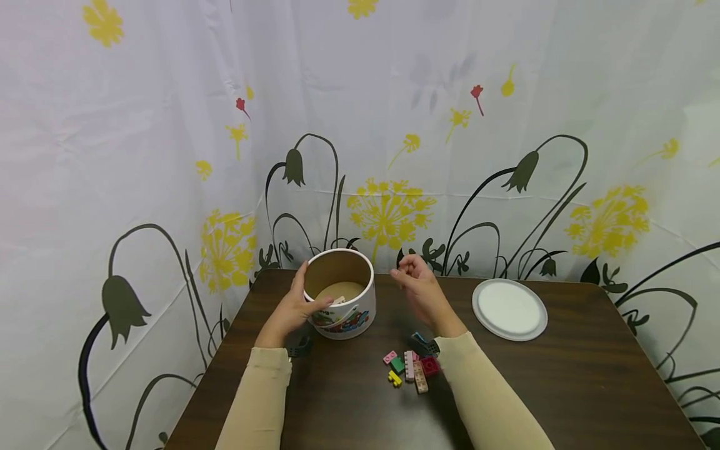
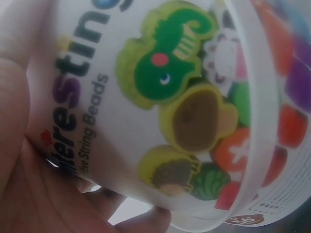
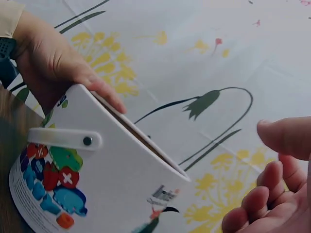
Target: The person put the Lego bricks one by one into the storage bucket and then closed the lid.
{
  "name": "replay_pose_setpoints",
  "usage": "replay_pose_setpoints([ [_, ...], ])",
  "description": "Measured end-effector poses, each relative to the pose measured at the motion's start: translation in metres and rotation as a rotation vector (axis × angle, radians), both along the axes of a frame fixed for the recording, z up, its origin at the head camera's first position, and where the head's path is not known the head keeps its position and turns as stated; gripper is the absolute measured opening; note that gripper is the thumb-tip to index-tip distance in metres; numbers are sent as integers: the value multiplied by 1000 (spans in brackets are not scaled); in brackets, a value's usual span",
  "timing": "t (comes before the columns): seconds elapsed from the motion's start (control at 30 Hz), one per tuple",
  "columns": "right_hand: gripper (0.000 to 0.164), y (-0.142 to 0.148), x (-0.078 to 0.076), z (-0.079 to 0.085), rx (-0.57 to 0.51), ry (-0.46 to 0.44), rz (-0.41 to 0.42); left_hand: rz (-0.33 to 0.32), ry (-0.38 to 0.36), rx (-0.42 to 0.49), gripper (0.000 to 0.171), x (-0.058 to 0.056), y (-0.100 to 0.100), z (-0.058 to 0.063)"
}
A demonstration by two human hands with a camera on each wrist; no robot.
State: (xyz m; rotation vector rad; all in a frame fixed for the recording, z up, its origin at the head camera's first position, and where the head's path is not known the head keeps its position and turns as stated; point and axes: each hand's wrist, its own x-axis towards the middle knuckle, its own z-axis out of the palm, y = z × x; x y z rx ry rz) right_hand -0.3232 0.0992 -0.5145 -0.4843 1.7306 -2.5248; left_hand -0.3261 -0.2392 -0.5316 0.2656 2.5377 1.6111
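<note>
My left hand (image 1: 289,312) grips a round white bucket (image 1: 367,309) printed with colourful pictures, thumb over the near rim and fingers along its left side. In the head view the bucket's open mouth leans toward me, and a small pale piece (image 1: 339,300) lies inside. The left wrist view shows my fingers against the printed wall (image 2: 112,141), which bears the words "String Beads". To the right of the bucket, apart from it, my right hand (image 1: 422,290) is raised with loosely bent fingers. In the right wrist view its thumb (image 3: 286,138) stands away from the fingers, nothing between them.
Several toy building bricks lie on the dark wooden table (image 1: 337,400) in front of the bucket, among them a yellow brick (image 1: 395,379), a green brick (image 1: 397,365) and a dark red brick (image 1: 430,366). A round white lid (image 1: 509,309) lies at the right. Behind hangs a flowered curtain (image 1: 360,125).
</note>
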Motion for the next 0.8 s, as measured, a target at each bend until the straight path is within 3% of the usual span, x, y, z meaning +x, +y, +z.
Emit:
replay_pose_setpoints([
  [0.2,21,32,14,-9,128,-105,16,-1,-8,11,125,-1,0,0],
  [0.43,21,67,31,-23,237,-143,-14,2,-18,5,127,-1,0,-1],
  [0.63,36,98,45,-36,381,-190,-102,-5,-13,-3,126,-2,0,-1],
  [0.8,45,119,56,-50,490,-262,-118,0,-1,-26,126,-1,-1,0],
])
